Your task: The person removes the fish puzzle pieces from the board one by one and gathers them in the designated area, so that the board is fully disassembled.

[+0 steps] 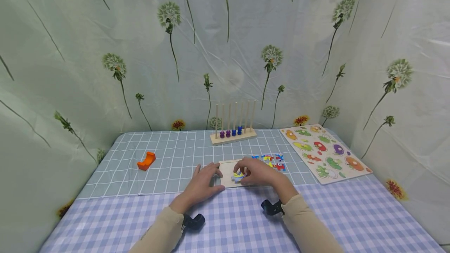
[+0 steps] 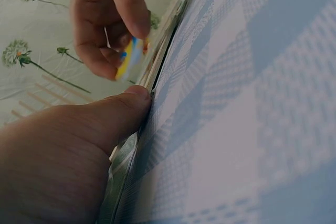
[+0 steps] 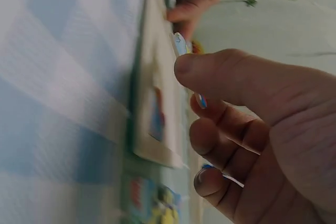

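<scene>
My right hand (image 1: 258,171) pinches a jigsaw puzzle piece (image 1: 237,178) between thumb and fingers. It is held tilted over a shallow wooden puzzle tray (image 1: 226,167); yellow and blue show on the piece (image 2: 127,65) in the left wrist view. At the tray's left end rests my left hand (image 1: 204,184), thumb (image 2: 134,98) against the near corner and fingers relaxed along the side. Another coloured piece (image 3: 157,114) lies in the tray near its right end in the right wrist view, hidden by my right hand in the head view.
Several loose puzzle pieces (image 1: 279,167) lie right of the tray. Behind it stands a wooden peg rack (image 1: 233,139) with purple and blue beads. A vegetable puzzle board (image 1: 325,151) lies at the right, an orange curved block (image 1: 147,161) at the left. A flowered curtain (image 1: 232,50) surrounds the table.
</scene>
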Available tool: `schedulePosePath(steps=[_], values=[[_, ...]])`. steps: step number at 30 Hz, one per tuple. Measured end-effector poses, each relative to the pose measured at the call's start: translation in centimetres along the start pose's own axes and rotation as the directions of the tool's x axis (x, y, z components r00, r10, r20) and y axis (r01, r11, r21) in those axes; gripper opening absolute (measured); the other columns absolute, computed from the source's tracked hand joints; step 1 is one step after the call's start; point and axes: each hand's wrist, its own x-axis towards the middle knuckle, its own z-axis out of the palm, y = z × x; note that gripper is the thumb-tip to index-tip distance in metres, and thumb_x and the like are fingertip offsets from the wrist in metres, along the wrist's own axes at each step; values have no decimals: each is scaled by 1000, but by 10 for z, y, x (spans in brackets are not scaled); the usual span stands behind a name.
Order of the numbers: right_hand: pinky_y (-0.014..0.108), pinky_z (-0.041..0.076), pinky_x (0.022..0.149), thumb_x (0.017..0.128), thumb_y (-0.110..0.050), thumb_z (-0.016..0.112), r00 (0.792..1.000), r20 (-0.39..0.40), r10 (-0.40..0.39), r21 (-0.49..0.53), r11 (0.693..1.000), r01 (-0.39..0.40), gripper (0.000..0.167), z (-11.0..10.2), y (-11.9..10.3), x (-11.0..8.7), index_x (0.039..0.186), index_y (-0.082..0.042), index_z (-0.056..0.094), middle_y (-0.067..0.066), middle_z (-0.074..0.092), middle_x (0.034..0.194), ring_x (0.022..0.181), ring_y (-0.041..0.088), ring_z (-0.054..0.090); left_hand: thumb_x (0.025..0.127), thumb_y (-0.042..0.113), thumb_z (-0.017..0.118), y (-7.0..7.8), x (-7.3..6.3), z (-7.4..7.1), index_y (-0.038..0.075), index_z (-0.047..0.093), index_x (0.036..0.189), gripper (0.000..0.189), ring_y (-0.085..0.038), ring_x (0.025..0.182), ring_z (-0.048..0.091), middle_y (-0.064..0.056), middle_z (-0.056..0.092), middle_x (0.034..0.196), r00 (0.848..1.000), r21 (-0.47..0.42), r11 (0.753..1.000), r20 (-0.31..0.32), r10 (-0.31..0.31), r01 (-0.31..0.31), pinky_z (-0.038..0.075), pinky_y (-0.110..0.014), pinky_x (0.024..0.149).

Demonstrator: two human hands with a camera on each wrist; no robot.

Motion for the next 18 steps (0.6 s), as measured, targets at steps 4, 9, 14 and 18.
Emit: schedulePosePath(steps=[4,9,14,18], values=[[26,50,72,87,-13,76,999,-17,33,29,999,-32,26,-13,6,-7,111,-19,69,-1,63,101,82,13,56,85,39,78,1,0,0,20,64,103,29,-33,145,42,-11,52,150,1000,-2,1000,-3,-5,5,14,-70,120],[30,53,77,85,-12,78,994,-21,106,41,994,-105,25,-30,15,-17,108,-19,70,1,63,101,87,16,57,85,40,77,2,0,-1,20,64,103,29,-33,145,41,-11,52,150,1000,0,1000,-2,-12,12,13,-69,120],[31,53,79,85,-12,78,986,14,163,30,986,-164,23,-41,29,-28,105,-19,71,1,62,98,88,17,57,86,40,77,2,0,0,20,64,103,29,-34,146,41,-10,52,151,1000,0,1000,3,-16,16,13,-69,121],[30,49,76,84,-12,79,981,66,180,28,983,-182,21,-46,42,-36,103,-16,71,-1,62,91,85,15,55,86,40,76,1,0,0,20,64,104,29,-33,146,41,-11,51,151,1000,0,1000,4,-18,18,13,-69,121]])
